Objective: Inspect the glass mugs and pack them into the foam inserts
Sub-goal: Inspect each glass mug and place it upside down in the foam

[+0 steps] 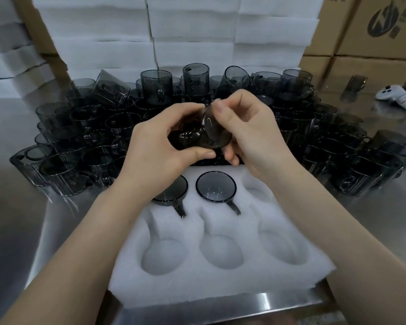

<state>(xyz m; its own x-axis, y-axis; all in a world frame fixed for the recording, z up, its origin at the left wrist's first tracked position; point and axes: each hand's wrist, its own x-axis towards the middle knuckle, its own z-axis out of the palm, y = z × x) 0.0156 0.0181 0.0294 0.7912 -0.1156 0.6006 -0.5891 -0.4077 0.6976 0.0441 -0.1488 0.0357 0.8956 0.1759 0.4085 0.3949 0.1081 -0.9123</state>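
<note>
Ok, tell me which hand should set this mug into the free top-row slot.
Right, probably. The empty slot lies at the right end of the foam insert, directly under the right hand. The left hand also grips the mug, but sits over the two packed mugs.

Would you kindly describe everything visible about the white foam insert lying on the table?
The foam insert is a white, soft-looking slab lying flat on the steel table, under the person's forearms. It has six mug-shaped cavities in two rows. Two far cavities hold smoky glass mugs; the third far cavity and the three near ones are empty.
</note>
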